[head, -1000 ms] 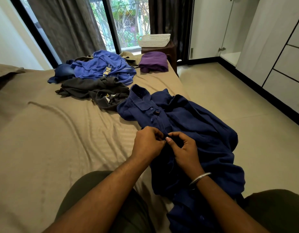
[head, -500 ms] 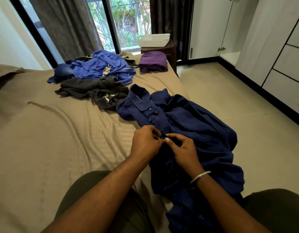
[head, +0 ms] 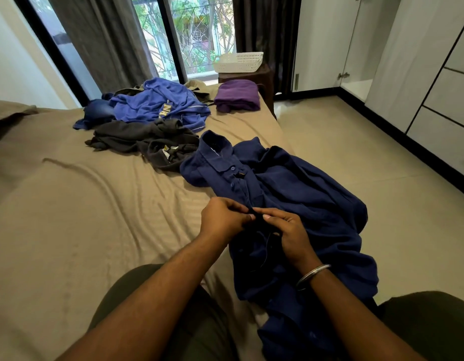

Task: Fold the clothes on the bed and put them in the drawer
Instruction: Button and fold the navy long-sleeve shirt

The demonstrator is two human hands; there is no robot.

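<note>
near the bed's [head: 69, 230] right edge, the left hand [head: 221, 220] and right hand [head: 291, 233] both pinched the navy shirt's [head: 304, 194] button placket, where half the shirt overhanging the edge could probably slide floorward, while farther off the blue garment [head: 158, 105] showed only partial lettering, perhaps "hn".

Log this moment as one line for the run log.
step: buttoning navy shirt | left hand: pinches placket | right hand: pinches placket | purple garment: folded on bed | drawer: not reached
</note>
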